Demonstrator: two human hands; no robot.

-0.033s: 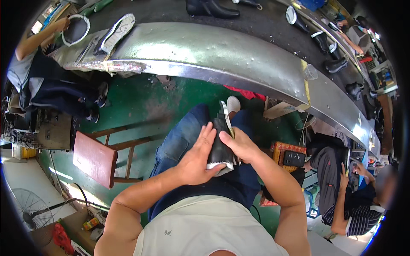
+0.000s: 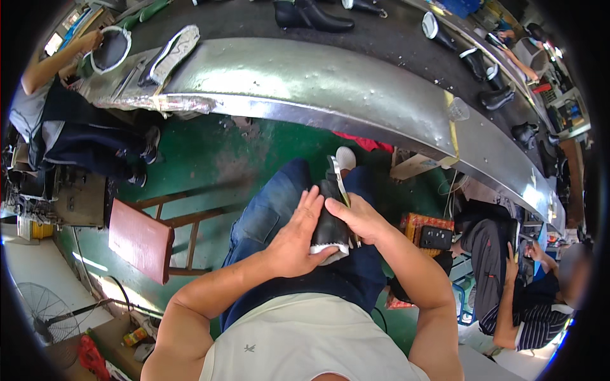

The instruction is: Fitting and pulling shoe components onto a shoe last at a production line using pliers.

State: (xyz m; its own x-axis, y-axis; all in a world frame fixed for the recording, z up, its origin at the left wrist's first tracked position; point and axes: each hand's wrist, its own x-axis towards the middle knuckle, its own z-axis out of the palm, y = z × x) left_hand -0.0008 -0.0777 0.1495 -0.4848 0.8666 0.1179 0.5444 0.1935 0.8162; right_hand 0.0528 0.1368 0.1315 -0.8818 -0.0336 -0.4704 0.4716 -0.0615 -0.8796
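A black leather boot (image 2: 329, 225) with a white edge at its near end lies lengthwise between my thighs. My left hand (image 2: 295, 230) holds it from the left, fingers straight along its side and thumb curled at the near end. On the other side my right hand (image 2: 358, 218) is closed round a slim tool (image 2: 337, 173) with a silvery curved head, its thumb pressing on the boot. The tool lies along the boot's right side; a thin end pokes out below the hand. Its exact kind cannot be made out.
Ahead runs a metal-edged conveyor bench (image 2: 273, 70) with black boots (image 2: 311, 16) and a white-soled shoe (image 2: 175, 54). A brown stool (image 2: 140, 238) stands left, a fan (image 2: 44, 317) lower left. Co-workers (image 2: 89, 133) sit at both sides. A phone (image 2: 437, 237) rests on a box at right.
The view has shifted very slightly. Both hands, the boot and the tool keep nearly the same hold and place.
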